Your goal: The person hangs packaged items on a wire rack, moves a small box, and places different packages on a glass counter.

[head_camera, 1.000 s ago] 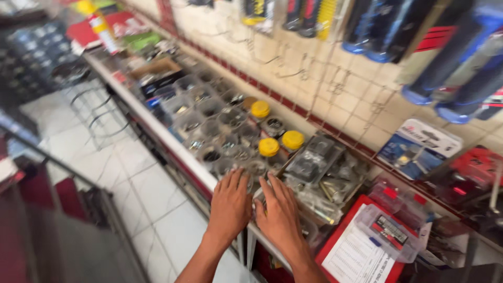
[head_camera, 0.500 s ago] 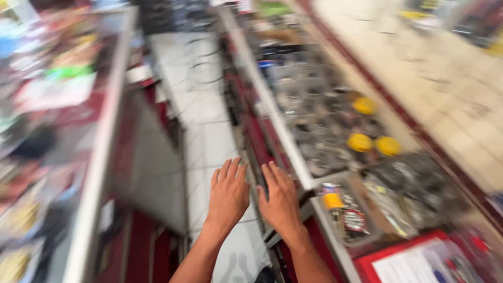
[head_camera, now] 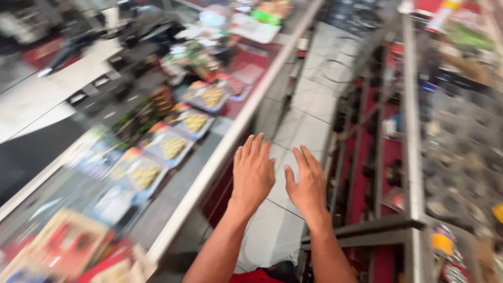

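My left hand (head_camera: 253,173) and my right hand (head_camera: 307,184) are stretched out side by side, palms down, fingers apart, holding nothing. They hover over the white tiled floor (head_camera: 301,126) of a narrow aisle. My left hand is next to the metal edge (head_camera: 230,137) of a glass display counter on the left. My right hand is beside the red shelving unit (head_camera: 367,173) on the right. The whole view is blurred by motion.
Under the counter's glass top (head_camera: 157,152) lie several packaged goods with yellow parts. The metal-framed shelf top (head_camera: 411,131) on the right carries blurred clear tubs of small parts (head_camera: 456,157). A wire stool frame (head_camera: 340,71) stands farther down the aisle.
The view has swung left, away from the tubs of parts toward the glass counter. Both hands left the shelf edge and now hover over the aisle floor, still open.
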